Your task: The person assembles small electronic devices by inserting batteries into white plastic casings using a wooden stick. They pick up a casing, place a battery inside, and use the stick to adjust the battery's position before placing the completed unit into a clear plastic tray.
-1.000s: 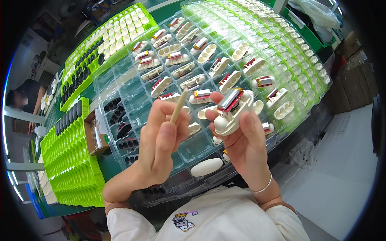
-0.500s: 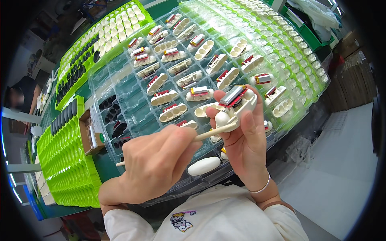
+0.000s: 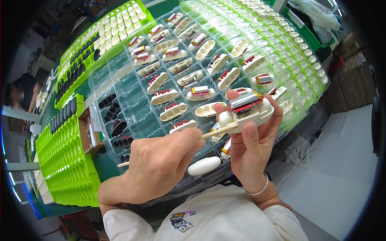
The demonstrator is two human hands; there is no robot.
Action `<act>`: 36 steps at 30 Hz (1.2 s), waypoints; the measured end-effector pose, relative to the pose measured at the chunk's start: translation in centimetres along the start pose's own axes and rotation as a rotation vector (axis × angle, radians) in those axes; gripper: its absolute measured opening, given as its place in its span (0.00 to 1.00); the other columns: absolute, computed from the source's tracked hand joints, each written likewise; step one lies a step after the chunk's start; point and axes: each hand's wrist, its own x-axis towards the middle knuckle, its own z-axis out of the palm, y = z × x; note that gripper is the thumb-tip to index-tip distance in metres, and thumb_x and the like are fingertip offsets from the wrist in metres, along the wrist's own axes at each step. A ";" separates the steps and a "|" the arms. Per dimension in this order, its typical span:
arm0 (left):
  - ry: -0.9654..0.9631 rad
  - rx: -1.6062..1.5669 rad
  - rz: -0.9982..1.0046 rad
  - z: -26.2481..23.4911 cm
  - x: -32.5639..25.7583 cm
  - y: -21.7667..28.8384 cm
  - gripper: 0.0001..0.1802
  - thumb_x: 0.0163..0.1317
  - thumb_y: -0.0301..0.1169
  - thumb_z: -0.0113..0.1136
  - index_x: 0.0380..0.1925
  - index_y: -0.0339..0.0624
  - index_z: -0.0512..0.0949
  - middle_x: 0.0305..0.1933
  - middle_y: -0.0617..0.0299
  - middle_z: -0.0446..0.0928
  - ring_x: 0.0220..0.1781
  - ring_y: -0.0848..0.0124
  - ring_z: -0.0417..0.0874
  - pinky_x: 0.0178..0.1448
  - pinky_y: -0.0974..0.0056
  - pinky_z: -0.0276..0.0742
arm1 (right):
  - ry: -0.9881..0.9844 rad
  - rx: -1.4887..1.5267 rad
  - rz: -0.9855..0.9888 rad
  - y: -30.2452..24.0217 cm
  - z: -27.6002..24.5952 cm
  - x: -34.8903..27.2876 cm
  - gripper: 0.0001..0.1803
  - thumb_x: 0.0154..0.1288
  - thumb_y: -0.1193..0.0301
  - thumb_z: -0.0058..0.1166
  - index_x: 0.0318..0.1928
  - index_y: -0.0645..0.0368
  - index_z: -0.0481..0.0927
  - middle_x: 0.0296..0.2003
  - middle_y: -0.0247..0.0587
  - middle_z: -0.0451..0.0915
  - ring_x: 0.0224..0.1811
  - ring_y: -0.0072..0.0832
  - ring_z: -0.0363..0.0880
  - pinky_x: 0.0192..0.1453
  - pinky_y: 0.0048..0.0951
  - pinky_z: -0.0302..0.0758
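Observation:
My right hand point(image 3: 255, 156), palm up, has its fingers and thumb wrapped around a white plastic housing point(image 3: 259, 118). On that housing sits a red circuit board with a silver battery point(image 3: 247, 100) edged in yellow, and a round white bulge is at its left end. My left hand point(image 3: 161, 164) is closed around a thin pale wooden stick point(image 3: 217, 131). The stick's tip reaches the housing's lower edge beside my right thumb. Below, a smooth white oval shell point(image 3: 204, 165) lies near the clear tray's front edge.
A clear compartment tray point(image 3: 136, 108) holds several similar white housings with red boards. Green trays point(image 3: 66, 168) stand at left, some with black and white shells. More clear trays with rounded pockets point(image 3: 281, 52) are at right. A small cardboard box point(image 3: 90, 134) sits left.
My right hand has moved slightly right and turned the housing, so it now lies more level. My left hand has shifted a little right with the stick.

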 end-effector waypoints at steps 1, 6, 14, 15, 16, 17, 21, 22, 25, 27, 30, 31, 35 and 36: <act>-0.011 -0.034 -0.012 0.0 0.1 -0.1 0.03 0.53 0.23 0.52 0.28 0.38 0.73 0.16 0.58 0.70 0.14 0.64 0.70 0.18 0.68 0.63 | -0.021 0.035 -0.008 0.0 -0.1 0.0 0.28 0.57 0.68 0.51 0.54 0.47 0.52 0.50 0.56 0.65 0.48 0.44 0.71 0.49 0.39 0.73; -0.006 -0.131 0.002 0.2 0.4 -0.5 0.02 0.53 0.23 0.52 0.28 0.38 0.73 0.14 0.59 0.67 0.12 0.65 0.67 0.17 0.68 0.60 | -0.057 0.070 -0.060 0.4 -0.4 0.1 0.27 0.58 0.76 0.48 0.53 0.49 0.50 0.50 0.55 0.65 0.51 0.42 0.69 0.51 0.43 0.71; 0.135 -0.705 -0.136 -1.2 1.9 -3.2 0.16 0.46 0.31 0.63 0.34 0.33 0.75 0.34 0.64 0.71 0.13 0.89 0.56 0.17 0.81 0.48 | -0.161 0.130 0.004 1.7 -0.6 0.1 0.29 0.50 0.82 0.55 0.52 0.54 0.60 0.50 0.48 0.65 0.50 0.34 0.68 0.51 0.33 0.71; 0.088 -0.707 -0.154 -1.0 2.1 -3.0 0.18 0.45 0.30 0.64 0.36 0.33 0.74 0.36 0.62 0.70 0.14 0.90 0.56 0.17 0.82 0.47 | -0.141 0.122 0.028 1.8 -0.3 -0.1 0.29 0.49 0.83 0.55 0.52 0.56 0.60 0.48 0.46 0.66 0.50 0.31 0.68 0.52 0.32 0.71; 0.041 -0.710 -0.171 -0.7 2.2 -2.8 0.20 0.44 0.29 0.66 0.38 0.32 0.74 0.39 0.61 0.70 0.14 0.92 0.56 0.16 0.82 0.46 | -0.120 0.114 0.051 1.8 -0.1 -0.3 0.29 0.48 0.84 0.56 0.51 0.57 0.61 0.46 0.43 0.67 0.50 0.29 0.68 0.52 0.30 0.71; 0.030 -0.737 -0.163 -0.2 2.0 -3.0 0.20 0.43 0.27 0.66 0.37 0.33 0.74 0.38 0.62 0.71 0.15 0.93 0.55 0.16 0.83 0.46 | -0.108 0.091 0.075 1.7 0.1 -0.2 0.29 0.47 0.84 0.56 0.51 0.58 0.62 0.45 0.43 0.68 0.50 0.28 0.68 0.52 0.30 0.71; 0.077 -0.754 -0.195 0.4 2.2 -3.0 0.17 0.42 0.25 0.66 0.36 0.36 0.76 0.37 0.63 0.73 0.16 0.91 0.56 0.17 0.81 0.47 | -0.080 -0.013 0.107 1.4 -0.2 -0.2 0.25 0.46 0.85 0.57 0.47 0.61 0.65 0.42 0.41 0.70 0.48 0.26 0.70 0.51 0.30 0.71; 0.098 -0.714 -0.154 0.5 2.1 -3.0 0.17 0.41 0.26 0.67 0.36 0.38 0.77 0.37 0.63 0.75 0.17 0.90 0.58 0.17 0.80 0.48 | -0.086 -0.035 0.102 1.5 -0.4 -0.2 0.25 0.46 0.85 0.57 0.46 0.61 0.65 0.41 0.40 0.70 0.48 0.26 0.70 0.51 0.30 0.71; 0.117 -0.666 -0.123 0.5 2.1 -2.9 0.17 0.40 0.26 0.67 0.35 0.40 0.78 0.36 0.63 0.76 0.18 0.89 0.59 0.17 0.79 0.49 | -0.163 -0.021 0.057 1.5 -1.0 -0.1 0.21 0.46 0.85 0.57 0.42 0.62 0.66 0.41 0.40 0.70 0.47 0.26 0.71 0.51 0.30 0.71; 0.113 -0.659 -0.127 0.6 2.2 -2.9 0.17 0.40 0.25 0.67 0.35 0.40 0.78 0.36 0.64 0.76 0.18 0.89 0.58 0.17 0.79 0.48 | -0.126 -0.031 0.040 1.4 -0.7 0.0 0.21 0.46 0.85 0.57 0.42 0.63 0.66 0.40 0.41 0.71 0.47 0.27 0.71 0.51 0.31 0.72; 0.118 -0.673 -0.137 0.8 2.2 -3.0 0.17 0.40 0.25 0.67 0.35 0.40 0.78 0.35 0.66 0.76 0.16 0.89 0.55 0.17 0.80 0.47 | -0.117 -0.040 0.071 1.2 -0.7 0.2 0.20 0.47 0.85 0.57 0.40 0.62 0.66 0.39 0.40 0.71 0.46 0.26 0.72 0.51 0.31 0.72; 0.129 -0.691 -0.149 0.8 2.1 -2.9 0.17 0.40 0.25 0.67 0.35 0.41 0.78 0.34 0.66 0.76 0.16 0.89 0.55 0.17 0.80 0.46 | -0.126 -0.040 0.092 1.2 -0.8 0.3 0.19 0.47 0.85 0.57 0.40 0.62 0.66 0.39 0.40 0.71 0.45 0.26 0.72 0.51 0.31 0.72; 0.165 -0.692 -0.164 1.2 1.9 -3.0 0.18 0.39 0.24 0.68 0.36 0.41 0.78 0.31 0.68 0.74 0.16 0.90 0.54 0.17 0.80 0.45 | -0.170 -0.037 0.066 1.5 -1.2 0.4 0.18 0.47 0.85 0.57 0.38 0.61 0.66 0.38 0.38 0.71 0.44 0.25 0.72 0.51 0.31 0.72; 0.181 -0.669 -0.118 1.4 1.9 -3.1 0.19 0.38 0.24 0.68 0.35 0.39 0.78 0.31 0.67 0.73 0.16 0.90 0.53 0.17 0.80 0.45 | -0.156 -0.028 0.071 1.5 -1.3 0.4 0.18 0.46 0.85 0.57 0.37 0.61 0.66 0.38 0.38 0.71 0.44 0.25 0.72 0.51 0.31 0.72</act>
